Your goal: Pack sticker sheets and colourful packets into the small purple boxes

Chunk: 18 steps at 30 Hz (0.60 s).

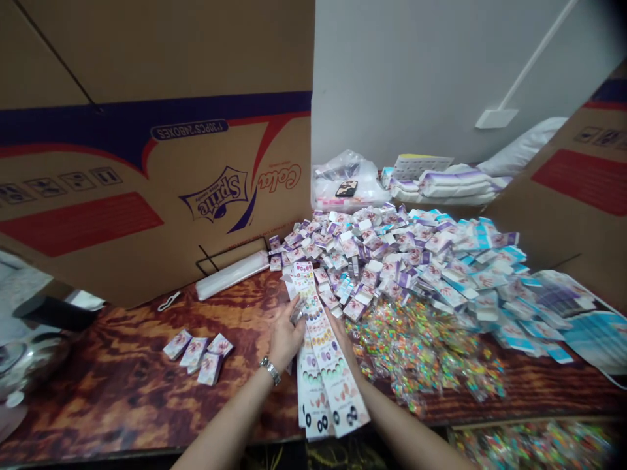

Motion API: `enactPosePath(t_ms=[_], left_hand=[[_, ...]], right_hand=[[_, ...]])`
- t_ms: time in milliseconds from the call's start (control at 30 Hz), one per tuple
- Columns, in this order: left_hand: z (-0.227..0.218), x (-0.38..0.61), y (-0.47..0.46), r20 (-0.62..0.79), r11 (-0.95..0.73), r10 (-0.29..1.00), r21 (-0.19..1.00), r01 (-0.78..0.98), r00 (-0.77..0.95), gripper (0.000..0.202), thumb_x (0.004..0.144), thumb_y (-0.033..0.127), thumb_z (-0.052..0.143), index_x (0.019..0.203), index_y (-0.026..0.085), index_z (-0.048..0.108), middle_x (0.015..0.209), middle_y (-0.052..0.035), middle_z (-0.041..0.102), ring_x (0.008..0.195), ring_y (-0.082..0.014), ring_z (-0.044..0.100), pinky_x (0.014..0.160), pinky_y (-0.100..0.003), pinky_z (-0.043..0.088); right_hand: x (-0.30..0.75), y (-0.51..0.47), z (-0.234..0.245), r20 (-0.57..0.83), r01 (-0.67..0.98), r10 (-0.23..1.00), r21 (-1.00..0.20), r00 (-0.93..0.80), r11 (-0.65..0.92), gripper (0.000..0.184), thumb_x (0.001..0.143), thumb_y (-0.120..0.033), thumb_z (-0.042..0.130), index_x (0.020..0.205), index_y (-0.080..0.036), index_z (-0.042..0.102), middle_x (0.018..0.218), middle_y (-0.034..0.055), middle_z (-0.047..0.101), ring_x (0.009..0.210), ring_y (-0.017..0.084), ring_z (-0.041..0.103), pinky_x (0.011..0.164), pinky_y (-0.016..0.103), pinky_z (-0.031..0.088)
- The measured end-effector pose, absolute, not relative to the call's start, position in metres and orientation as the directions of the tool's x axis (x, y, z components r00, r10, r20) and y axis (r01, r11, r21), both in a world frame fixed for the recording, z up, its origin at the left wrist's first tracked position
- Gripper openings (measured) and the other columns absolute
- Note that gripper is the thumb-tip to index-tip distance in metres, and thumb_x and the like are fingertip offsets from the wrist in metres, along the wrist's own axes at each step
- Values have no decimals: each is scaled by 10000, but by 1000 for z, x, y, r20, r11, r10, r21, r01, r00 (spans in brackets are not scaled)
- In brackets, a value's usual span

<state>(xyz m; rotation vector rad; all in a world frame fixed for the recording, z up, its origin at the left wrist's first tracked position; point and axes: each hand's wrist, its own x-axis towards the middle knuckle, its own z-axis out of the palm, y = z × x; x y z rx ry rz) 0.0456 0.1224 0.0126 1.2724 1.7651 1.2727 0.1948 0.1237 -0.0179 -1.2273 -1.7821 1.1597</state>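
Observation:
Both my hands hold a stack of long printed card strips (323, 346) over a dark wood-patterned table (122, 365). My left hand (287, 336), with a metal watch on its wrist, grips the strips' left edge, fingers curled. My right hand (345, 339) lies mostly under the strips on their right side, so its fingers are largely hidden. Just beyond the strips spreads a large heap of small purple, white and blue packets (406, 261). Clear bags of colourful small items (421, 352) lie to the right of my hands.
A few loose packets (198, 352) lie left of my hands. A big cardboard box (147, 163) stands behind on the left, another cardboard box (573, 189) on the right. A roll of clear plastic (232, 274), folded bundles (450, 183) and flat printed sheets (582, 320) lie around.

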Motion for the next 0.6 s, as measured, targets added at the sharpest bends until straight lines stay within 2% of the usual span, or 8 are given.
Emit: enactPosePath(t_ms=[67,133,267,400,500,600], left_hand=[[14,43,131,82,38,945,934,355,-317,488,707,174,608,1194,168,585,1102,-101,659,1010,-249,600,952,-388,424],[17,41,138,112,0,950,933,359,-292,458,701,157,604,1158,169,611,1076,-93,671,993,-247,606,943,-392,431],[27,38,141,192,-90,948,926,367,-252,373,672,123,621,1032,200,679,1062,-72,676,1021,-243,588,958,-401,419],[39,42,140,252,-171,943,927,335,-216,321,696,108,601,976,232,697,1081,-44,672,1054,-203,577,977,-352,408],[39,43,147,234,-146,931,942,302,-281,345,699,96,587,1013,211,676,1107,-57,658,1037,-202,586,957,-337,416],[30,41,158,142,-49,918,967,251,-369,324,649,59,589,938,168,688,925,-74,704,878,-220,635,846,-337,465]], right_hand=[[198,120,-12,88,390,948,-897,-305,208,581,880,-274,395,1438,-265,233,1433,42,349,1324,250,303,1085,449,271],[200,118,-8,171,426,934,-854,-312,299,569,882,-228,390,1433,-260,251,1441,51,330,1328,230,292,1088,433,271],[201,120,-4,347,451,835,-719,-426,529,449,866,-176,458,1299,-289,491,1342,64,466,1252,230,406,1032,430,362],[203,127,1,472,418,764,-645,-440,640,443,880,-182,464,1317,-251,472,1347,93,465,1238,233,428,1012,438,392],[204,135,2,495,454,750,-597,-440,661,434,881,-172,456,1308,-240,487,1351,105,458,1243,241,424,1010,440,393],[203,143,-2,439,514,750,-549,-495,660,408,853,-159,493,1253,-220,552,1279,120,529,1180,254,483,963,429,436]])
